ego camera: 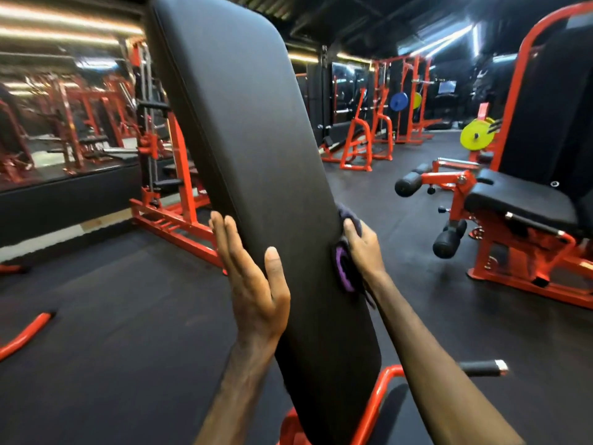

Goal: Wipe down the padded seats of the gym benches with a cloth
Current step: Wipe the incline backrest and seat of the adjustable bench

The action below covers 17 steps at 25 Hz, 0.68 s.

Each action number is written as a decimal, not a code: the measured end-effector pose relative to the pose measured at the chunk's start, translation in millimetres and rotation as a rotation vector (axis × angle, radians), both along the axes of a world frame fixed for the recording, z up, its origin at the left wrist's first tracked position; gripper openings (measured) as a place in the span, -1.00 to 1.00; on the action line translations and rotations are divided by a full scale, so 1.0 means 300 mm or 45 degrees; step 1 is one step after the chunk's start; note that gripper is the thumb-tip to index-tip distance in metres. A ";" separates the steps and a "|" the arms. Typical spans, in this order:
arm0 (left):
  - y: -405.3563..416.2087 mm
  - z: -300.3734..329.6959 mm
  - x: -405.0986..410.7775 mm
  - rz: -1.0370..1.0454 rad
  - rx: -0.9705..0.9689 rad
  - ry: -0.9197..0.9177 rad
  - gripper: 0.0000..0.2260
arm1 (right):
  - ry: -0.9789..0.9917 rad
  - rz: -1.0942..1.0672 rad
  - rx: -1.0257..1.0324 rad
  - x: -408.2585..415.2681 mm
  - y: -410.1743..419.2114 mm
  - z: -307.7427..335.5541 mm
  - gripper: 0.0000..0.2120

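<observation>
A long black padded bench back (256, 149) stands steeply inclined in the middle of the view, on a red frame (378, 403). My left hand (253, 277) holds the pad's left edge, fingers straight along the side and thumb on the front face. My right hand (362, 248) grips a dark purple cloth (345, 271) against the pad's right edge. Most of the cloth is hidden behind the pad and my hand.
A red machine with a black padded seat (519, 200) and foam rollers (407, 184) stands at the right. Red racks (359, 146) and coloured weight plates (475, 136) fill the back. A mirror wall (48, 123) runs along the left. A red cable frame (173, 220) stands behind the bench.
</observation>
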<state>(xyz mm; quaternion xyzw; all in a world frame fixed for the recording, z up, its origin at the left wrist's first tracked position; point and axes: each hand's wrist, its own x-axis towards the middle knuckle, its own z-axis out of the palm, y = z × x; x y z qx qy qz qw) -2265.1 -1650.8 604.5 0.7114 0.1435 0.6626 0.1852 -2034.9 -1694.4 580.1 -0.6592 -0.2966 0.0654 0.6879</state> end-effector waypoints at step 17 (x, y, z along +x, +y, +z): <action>0.300 0.603 0.036 0.164 0.137 -0.132 -0.39 | -0.096 0.149 0.119 0.100 0.252 0.570 -0.70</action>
